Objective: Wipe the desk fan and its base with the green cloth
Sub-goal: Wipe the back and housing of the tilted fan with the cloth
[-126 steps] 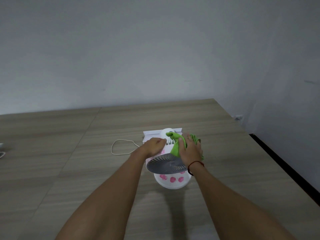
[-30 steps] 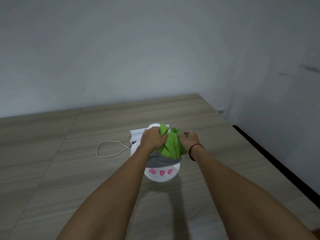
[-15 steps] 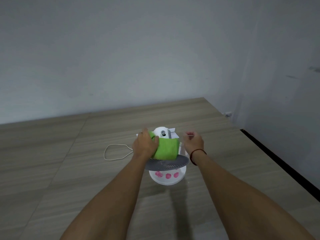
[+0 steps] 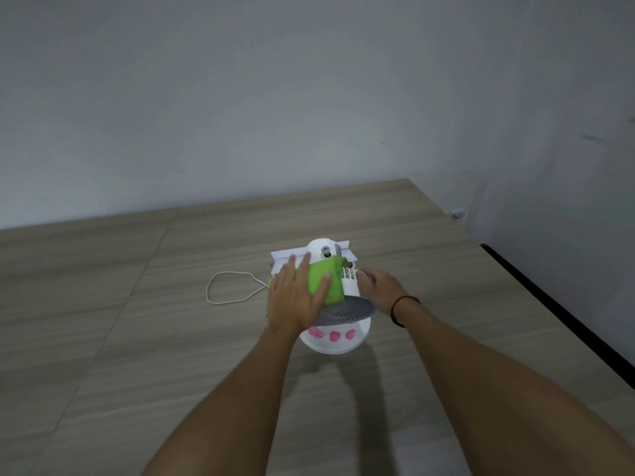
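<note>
A small white desk fan (image 4: 348, 312) with a grey grille stands mid-table on a round white base (image 4: 335, 341) marked with pink spots. The green cloth (image 4: 326, 280) lies folded over the fan's top. My left hand (image 4: 297, 297) lies flat on the cloth with fingers spread, pressing it against the fan's left side. My right hand (image 4: 378, 286) rests on the fan's right side, fingers curled around the white housing. A red band circles my right wrist.
A white cord (image 4: 228, 286) loops on the wooden table (image 4: 137, 321) left of the fan. A white box-like piece (image 4: 288, 257) sits behind the fan. The table's right edge (image 4: 549, 304) drops to a dark gap by the wall.
Both hands held the bunched cloth a second ago. The right hand has since let go and moved to the fan's side, while the left hand spread flat over the folded cloth.
</note>
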Available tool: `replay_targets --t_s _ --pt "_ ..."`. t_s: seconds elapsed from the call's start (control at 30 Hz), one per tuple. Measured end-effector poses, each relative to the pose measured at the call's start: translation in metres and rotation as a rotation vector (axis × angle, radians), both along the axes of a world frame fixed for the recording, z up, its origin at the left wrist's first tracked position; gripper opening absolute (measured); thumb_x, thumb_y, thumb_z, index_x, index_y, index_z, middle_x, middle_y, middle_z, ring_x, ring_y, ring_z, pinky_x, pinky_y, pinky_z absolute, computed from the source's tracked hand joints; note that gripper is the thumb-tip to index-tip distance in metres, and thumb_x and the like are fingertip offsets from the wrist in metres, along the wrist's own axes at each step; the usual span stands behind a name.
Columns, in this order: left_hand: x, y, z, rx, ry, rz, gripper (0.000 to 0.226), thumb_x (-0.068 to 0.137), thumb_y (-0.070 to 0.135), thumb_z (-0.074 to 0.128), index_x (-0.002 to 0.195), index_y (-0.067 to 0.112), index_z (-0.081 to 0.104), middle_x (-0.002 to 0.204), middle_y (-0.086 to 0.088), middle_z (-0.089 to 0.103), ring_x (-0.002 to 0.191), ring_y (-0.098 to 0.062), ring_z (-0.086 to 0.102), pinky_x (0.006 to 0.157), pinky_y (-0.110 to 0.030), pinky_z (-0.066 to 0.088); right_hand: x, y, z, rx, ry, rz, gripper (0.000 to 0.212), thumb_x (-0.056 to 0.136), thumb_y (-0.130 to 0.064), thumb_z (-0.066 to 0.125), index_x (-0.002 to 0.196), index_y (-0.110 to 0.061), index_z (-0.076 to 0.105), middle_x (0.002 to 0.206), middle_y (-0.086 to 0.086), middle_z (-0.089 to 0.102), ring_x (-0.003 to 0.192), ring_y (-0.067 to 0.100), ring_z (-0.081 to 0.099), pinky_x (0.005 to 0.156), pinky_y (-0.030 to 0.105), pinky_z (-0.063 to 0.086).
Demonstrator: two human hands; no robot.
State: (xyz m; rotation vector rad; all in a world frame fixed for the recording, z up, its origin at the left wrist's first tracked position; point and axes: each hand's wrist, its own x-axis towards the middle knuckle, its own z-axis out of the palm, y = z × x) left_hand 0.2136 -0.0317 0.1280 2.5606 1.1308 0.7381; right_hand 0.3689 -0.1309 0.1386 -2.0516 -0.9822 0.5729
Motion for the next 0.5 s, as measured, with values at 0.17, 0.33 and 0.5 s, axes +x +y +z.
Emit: replay_targets --t_s 0.17,0.33,0.5 --pt "-0.003 0.005 -0.003 -0.59 -0.352 0.217 0.063 0.092 0.05 0.043 0.139 0.007 0.04 0.139 -0.023 0.047 0.13 -0.037 0.042 0.11 -0.047 0.033 -0.004 0.002 -0.006 0.021 0.041 -0.054 0.039 0.095 -0.037 0.039 0.103 -0.011 0.066 0.101 0.007 0.064 0.096 0.024 0.056 0.079 0.028 0.04" --pt "0.014 -0.023 -0.005 -0.249 -0.193 0.276 0.053 0.097 0.044 0.034 0.145 0.02 0.035 0.155 -0.02 0.027 0.145 -0.032 0.02 0.119 -0.046 0.014 -0.008 0.009 -0.003 0.012 0.098 -0.134 0.042 0.093 -0.042 0.043 0.094 -0.01 0.07 0.1 0.012 0.069 0.09 0.025 0.059 0.078 0.03 0.043" --pt "0.028 -0.041 -0.006 0.255 -0.133 -0.044 0.038 0.095 0.033 0.045 0.129 0.021 0.059 0.145 -0.011 0.049 0.138 -0.028 0.041 0.115 -0.049 0.025 -0.011 0.018 0.003 -0.084 -0.018 -0.146 0.035 0.093 -0.025 0.041 0.106 -0.004 0.066 0.114 0.021 0.066 0.105 0.036 0.06 0.087 0.036 0.046"
